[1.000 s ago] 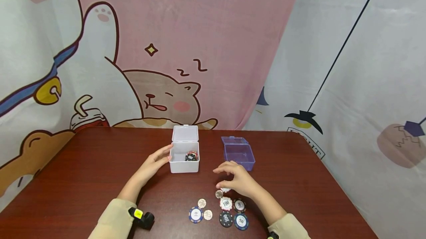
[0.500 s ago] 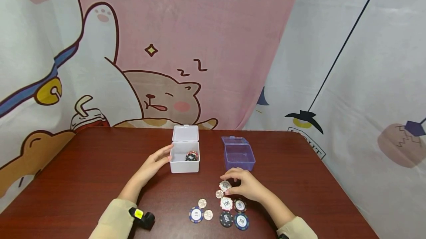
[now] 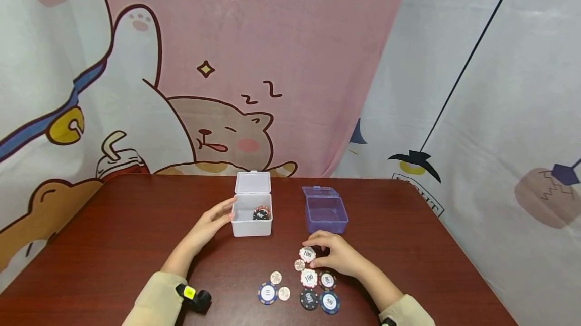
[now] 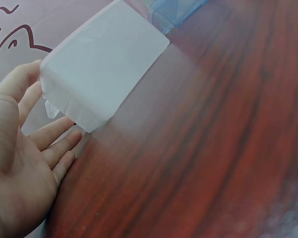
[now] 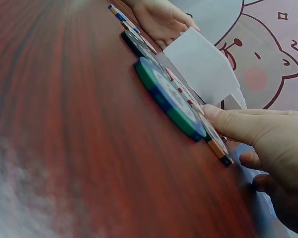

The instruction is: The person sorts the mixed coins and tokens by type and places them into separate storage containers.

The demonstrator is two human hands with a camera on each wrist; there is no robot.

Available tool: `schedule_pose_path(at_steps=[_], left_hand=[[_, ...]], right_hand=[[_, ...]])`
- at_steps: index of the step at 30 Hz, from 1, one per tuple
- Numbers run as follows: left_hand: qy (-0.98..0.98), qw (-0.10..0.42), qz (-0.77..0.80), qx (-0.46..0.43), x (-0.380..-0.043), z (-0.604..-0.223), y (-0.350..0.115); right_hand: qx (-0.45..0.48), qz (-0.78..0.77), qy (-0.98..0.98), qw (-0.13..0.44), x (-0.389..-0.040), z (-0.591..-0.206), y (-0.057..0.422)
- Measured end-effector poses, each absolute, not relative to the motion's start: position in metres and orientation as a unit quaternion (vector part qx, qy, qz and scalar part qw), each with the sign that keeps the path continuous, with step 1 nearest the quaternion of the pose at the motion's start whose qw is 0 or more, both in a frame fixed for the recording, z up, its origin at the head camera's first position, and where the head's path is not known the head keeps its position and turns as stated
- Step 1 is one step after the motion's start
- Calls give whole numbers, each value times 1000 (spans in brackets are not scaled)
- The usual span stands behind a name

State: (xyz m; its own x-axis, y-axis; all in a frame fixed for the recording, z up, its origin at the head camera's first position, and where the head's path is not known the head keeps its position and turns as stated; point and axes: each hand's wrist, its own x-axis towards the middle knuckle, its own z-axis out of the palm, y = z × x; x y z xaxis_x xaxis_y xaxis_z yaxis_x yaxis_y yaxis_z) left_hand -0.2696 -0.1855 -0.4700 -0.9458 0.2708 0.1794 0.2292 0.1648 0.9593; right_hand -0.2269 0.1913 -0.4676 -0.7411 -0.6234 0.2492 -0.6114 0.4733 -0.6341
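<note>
My left hand (image 3: 206,222) rests at the left side of the white plastic box (image 3: 251,228), its fingers extended against the wall. Inside the box lie a black poker chip (image 3: 260,215) and a red one partly behind it. My right hand (image 3: 338,254) is at a white 100 poker chip (image 3: 307,254) that lies flat on the table, with thumb and forefinger on either side of it. Whether they touch its edge is hard to see. Close to the thumb are a small coppery coin (image 3: 299,265) and a second white 100 chip (image 3: 309,278).
Beyond my right hand stands a see-through purple box (image 3: 328,226), lid raised. Nearer the front lie black chips (image 3: 309,299), blue chips (image 3: 329,302) and two more coins (image 3: 284,293) on the brown table (image 3: 408,245). A printed curtain (image 3: 317,73) hangs behind.
My right hand has come down and slightly right, bringing thumb and forefinger around the white chip, which stays where it was. The left hand has kept its place at the white box.
</note>
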Motion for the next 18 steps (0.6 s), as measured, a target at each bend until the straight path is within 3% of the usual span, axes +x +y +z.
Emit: schedule_pose_path(at_steps=[18], left_hand=[[761, 13, 625, 175, -270, -471, -186]], right_hand=[[-352, -348, 869, 21, -226, -467, 189]])
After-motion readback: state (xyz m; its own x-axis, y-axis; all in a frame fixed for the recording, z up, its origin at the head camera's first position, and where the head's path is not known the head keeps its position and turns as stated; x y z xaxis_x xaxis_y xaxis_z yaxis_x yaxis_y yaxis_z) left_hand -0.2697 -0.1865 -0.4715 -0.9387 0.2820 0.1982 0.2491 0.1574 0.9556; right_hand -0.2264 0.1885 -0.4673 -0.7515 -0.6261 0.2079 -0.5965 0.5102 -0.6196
